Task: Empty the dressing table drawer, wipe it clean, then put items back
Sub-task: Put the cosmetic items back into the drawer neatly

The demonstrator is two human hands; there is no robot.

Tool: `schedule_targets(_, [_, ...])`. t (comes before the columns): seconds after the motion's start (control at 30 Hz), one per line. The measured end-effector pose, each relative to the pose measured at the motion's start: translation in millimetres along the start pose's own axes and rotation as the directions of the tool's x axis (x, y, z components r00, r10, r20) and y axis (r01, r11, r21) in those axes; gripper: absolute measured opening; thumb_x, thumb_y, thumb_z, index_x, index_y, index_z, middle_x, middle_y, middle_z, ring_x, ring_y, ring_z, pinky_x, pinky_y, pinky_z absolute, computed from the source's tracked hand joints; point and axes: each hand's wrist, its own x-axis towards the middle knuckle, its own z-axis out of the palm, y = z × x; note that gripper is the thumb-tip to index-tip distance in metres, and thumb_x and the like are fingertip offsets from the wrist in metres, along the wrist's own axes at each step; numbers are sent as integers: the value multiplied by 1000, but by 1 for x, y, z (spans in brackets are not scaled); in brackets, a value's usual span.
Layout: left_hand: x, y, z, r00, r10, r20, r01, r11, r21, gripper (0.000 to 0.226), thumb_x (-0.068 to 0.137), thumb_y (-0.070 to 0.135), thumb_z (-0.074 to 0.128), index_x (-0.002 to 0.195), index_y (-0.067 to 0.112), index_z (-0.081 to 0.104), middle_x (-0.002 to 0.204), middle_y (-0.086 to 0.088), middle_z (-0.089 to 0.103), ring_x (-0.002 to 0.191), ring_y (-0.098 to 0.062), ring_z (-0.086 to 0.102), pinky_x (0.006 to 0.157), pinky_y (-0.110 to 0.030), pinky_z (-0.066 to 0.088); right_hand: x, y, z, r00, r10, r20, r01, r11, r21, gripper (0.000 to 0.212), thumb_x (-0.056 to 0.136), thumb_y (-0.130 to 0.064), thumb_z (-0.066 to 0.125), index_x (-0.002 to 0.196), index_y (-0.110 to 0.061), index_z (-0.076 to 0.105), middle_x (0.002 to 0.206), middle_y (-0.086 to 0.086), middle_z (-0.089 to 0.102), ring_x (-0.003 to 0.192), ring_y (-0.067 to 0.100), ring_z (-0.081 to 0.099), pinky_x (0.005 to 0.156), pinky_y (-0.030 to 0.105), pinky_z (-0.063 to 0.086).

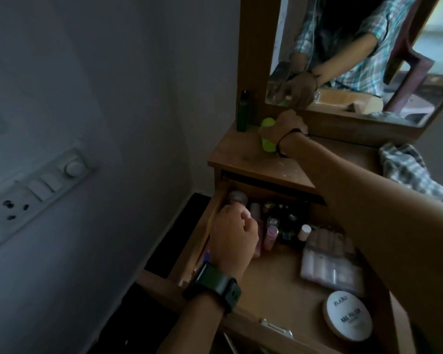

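Note:
The wooden drawer [271, 279] of the dressing table stands pulled out. It holds several small bottles, a pink clear-lidded case [327, 261] and a round white nail polish remover tub [348, 319]. My left hand [232, 235], with a dark watch on the wrist, is inside the drawer's back left corner, its fingers closed around a pink-capped bottle [237, 198]. My right hand [283, 129] reaches over the tabletop [243, 154] and grips a bright green bottle [267, 144] that touches the top.
A tall dark green bottle [243, 111] stands at the back left of the tabletop. A checked cloth [409, 169] lies at the right. The mirror [356, 60] rises behind. A switch panel [36, 192] is on the left wall.

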Motion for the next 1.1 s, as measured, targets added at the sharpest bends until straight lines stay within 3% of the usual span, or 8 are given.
schedule_targets(0.1, [1,1,-3,1000,-20,-4,20,1000,-22,11,83,12,54,91,11,62,95,-9,67,89,-23,60,68,-20,33,-22,28,-27,997,34,63,-36,998,42,49,81,-41,64,113,-4,54,106,15,59,98,29,59,64,31,44])
schedule_targets(0.2, [-3,6,-10,999,-47,2,47,994,-97,17,88,11,53,103,12,59,104,-8,65,97,-23,60,75,-27,44,-70,58,-59,986,-150,76,140,983,122,21,79,-30,65,88,-11,66,80,5,61,62,18,59,47,20,44])
schedule_targets(0.3, [-5,10,-28,999,-3,35,10,978,-210,24,89,9,52,110,17,56,101,-2,63,93,-16,60,75,-25,47,-137,80,-83,888,-426,171,401,901,163,22,72,-26,69,93,-22,63,80,-5,62,66,8,57,60,22,47])
schedule_targets(0.37, [-2,9,-43,988,99,114,-78,981,-177,25,86,5,52,105,19,59,92,4,61,86,-11,59,73,-18,47,-172,89,-78,811,-497,310,489,866,109,35,69,-27,72,102,-24,64,85,-10,63,70,0,55,60,13,41])
schedule_targets(0.5, [4,4,-58,917,222,330,-221,974,-40,23,83,2,56,98,16,67,97,4,65,90,-9,59,69,-2,39,-211,102,-36,720,-460,519,625,756,-196,48,80,-39,56,125,-25,47,117,-6,53,107,11,48,82,19,42])
schedule_targets(0.63, [-1,-7,-43,740,253,623,-438,885,161,21,86,15,59,105,14,66,113,-3,65,106,-14,56,86,-18,37,-217,110,-5,741,-401,539,607,743,-281,43,88,-38,45,127,-19,41,124,-1,50,114,17,41,91,28,47])
schedule_targets(0.73, [-4,-15,-28,649,206,733,-541,802,254,23,86,20,60,106,9,60,116,-8,60,110,-21,52,90,-28,37,-214,114,10,742,-378,554,602,739,-302,43,91,-38,45,128,-18,40,126,0,49,117,17,39,92,30,46])
schedule_targets(1.1, [-4,-30,-13,687,224,691,-593,722,356,21,85,22,60,101,12,50,111,-10,57,104,-28,54,87,-41,46,-215,124,25,704,-456,544,662,698,-273,43,91,-38,48,128,-16,42,128,1,45,115,20,41,94,28,42])
